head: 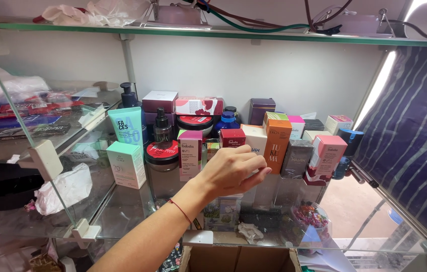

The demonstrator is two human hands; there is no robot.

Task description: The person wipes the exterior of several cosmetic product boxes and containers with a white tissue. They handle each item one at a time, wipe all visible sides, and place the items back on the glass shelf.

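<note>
Head view shows your left hand (pixel 233 171) over the glass shelf (pixel 123 206), fingers (pixel 258 163) curled at the white box (pixel 255 138) beside the orange box (pixel 277 143); whether they grip it, I cannot tell. Pinch its sides squarely and avoid tipping neighbours.

Arm: one bare forearm, no sleeve in view.
Wrist: a thin red string bracelet (pixel 180 210), worn snug just behind the hand.
Hands: one hand (pixel 233 171) in view, bare, with no glove, ring or watch showing.
Nails: short and plain, with no polish to be seen.
</note>
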